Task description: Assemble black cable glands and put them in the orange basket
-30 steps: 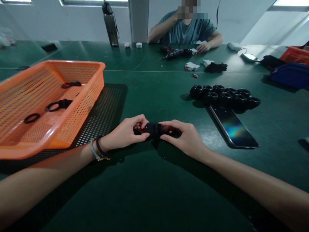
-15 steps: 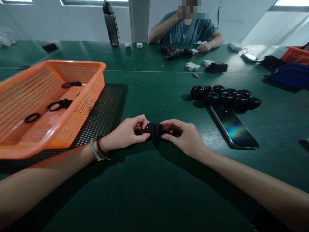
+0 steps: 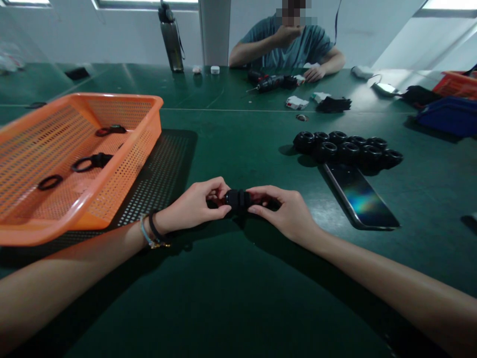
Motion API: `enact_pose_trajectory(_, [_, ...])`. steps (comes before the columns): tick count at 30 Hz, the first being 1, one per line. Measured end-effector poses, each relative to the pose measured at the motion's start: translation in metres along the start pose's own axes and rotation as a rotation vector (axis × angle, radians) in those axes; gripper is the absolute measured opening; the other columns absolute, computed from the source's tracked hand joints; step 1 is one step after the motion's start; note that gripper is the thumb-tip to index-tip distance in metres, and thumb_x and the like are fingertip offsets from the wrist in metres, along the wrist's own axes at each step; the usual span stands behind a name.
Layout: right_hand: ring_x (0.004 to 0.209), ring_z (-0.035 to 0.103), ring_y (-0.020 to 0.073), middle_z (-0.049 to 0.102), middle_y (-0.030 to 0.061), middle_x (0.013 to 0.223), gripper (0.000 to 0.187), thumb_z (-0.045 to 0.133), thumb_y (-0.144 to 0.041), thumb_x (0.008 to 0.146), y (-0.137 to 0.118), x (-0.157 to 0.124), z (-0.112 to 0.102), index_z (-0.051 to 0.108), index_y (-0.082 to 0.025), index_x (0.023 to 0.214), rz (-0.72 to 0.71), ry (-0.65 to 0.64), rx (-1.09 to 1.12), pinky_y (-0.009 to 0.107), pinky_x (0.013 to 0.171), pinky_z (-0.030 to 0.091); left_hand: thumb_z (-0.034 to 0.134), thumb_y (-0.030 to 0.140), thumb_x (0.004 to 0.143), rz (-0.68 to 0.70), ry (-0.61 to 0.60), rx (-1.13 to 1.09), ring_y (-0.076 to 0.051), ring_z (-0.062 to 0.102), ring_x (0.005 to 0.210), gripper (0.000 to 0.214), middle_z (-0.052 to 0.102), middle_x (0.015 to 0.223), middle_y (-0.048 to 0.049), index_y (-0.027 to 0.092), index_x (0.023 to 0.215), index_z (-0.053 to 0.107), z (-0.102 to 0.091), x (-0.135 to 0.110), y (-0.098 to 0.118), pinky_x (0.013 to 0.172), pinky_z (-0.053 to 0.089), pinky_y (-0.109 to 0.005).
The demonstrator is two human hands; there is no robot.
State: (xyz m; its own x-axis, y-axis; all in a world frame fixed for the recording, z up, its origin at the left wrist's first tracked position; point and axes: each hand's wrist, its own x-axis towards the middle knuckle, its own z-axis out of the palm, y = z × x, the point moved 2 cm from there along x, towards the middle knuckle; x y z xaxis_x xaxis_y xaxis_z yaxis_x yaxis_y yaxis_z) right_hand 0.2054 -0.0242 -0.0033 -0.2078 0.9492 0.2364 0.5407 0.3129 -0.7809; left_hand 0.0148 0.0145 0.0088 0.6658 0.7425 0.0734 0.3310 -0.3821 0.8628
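A black cable gland [image 3: 238, 200], a short ribbed cylinder, lies level between my two hands just above the green table. My left hand [image 3: 210, 200] pinches its left end with thumb and fingers. The right end is gripped by my right hand [image 3: 278, 206] in the same way. Fingertips hide both ends of the gland. To my left an orange perforated basket [image 3: 128, 166] holds a few black rings [image 3: 50, 182] and another black fitting [image 3: 100, 160].
Several round black parts [image 3: 348, 149] stand clustered at the right, with a smartphone [image 3: 361, 196] before them. Farther back lie a power drill [image 3: 270, 83], white packets [image 3: 297, 102] and a blue bin [image 3: 449, 117]. A dark bottle [image 3: 171, 42] stands behind; a person [image 3: 294, 49] sits across the table.
My hands and the cable gland have hardly moved; the right fingers shift very slightly. Across the table, the person's raised hand has come down a little from the head.
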Motion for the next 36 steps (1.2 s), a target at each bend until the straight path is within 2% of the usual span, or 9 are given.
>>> enact_pose_trajectory(11, [0.072,0.065,0.0169,0.072,0.0021,0.085,0.028,0.070,-0.019,0.071,-0.0011,-0.0010,-0.0014,0.069,-0.022,0.099,-0.010,-0.011,-0.007,0.032,0.066,0.053,0.058,0.022,0.073,-0.010,-0.011,-0.066,-0.009,0.045,0.066,0.023,0.047,0.075,0.0032,0.019,0.070,0.036,0.0014,-0.0008,-0.0023,0.061,0.038,-0.022])
enact_pose_trajectory(17, [0.075,0.065,0.0171,0.072,0.0025,0.085,0.027,0.069,-0.016,0.070,0.0007,-0.0015,-0.0013,0.070,-0.022,0.096,-0.033,0.017,-0.002,0.032,0.069,0.052,0.058,0.022,0.073,-0.014,-0.003,-0.031,-0.009,0.045,0.065,0.021,0.047,0.074,0.0038,0.019,0.070,0.038,0.0014,-0.0006,-0.0004,0.060,0.038,-0.021])
enact_pose_trajectory(25, [0.072,0.064,0.0166,0.071,0.0006,0.082,0.026,0.069,-0.017,0.070,0.0013,-0.0007,-0.0004,0.068,-0.023,0.096,0.004,0.017,0.002,0.032,0.067,0.053,0.059,0.022,0.072,-0.022,0.001,-0.056,-0.010,0.050,0.069,0.023,0.054,0.080,0.0013,0.019,0.069,0.036,0.0024,-0.0005,-0.0011,0.063,0.042,-0.022])
enact_pose_trajectory(36, [0.073,0.066,0.0164,0.072,0.0010,0.084,0.025,0.069,-0.016,0.071,-0.0003,-0.0001,-0.0007,0.069,-0.023,0.095,-0.005,-0.001,-0.007,0.031,0.067,0.054,0.058,0.022,0.071,-0.013,0.009,-0.047,-0.010,0.049,0.068,0.023,0.052,0.078,0.0020,0.019,0.069,0.036,0.0016,-0.0006,-0.0010,0.062,0.041,-0.022])
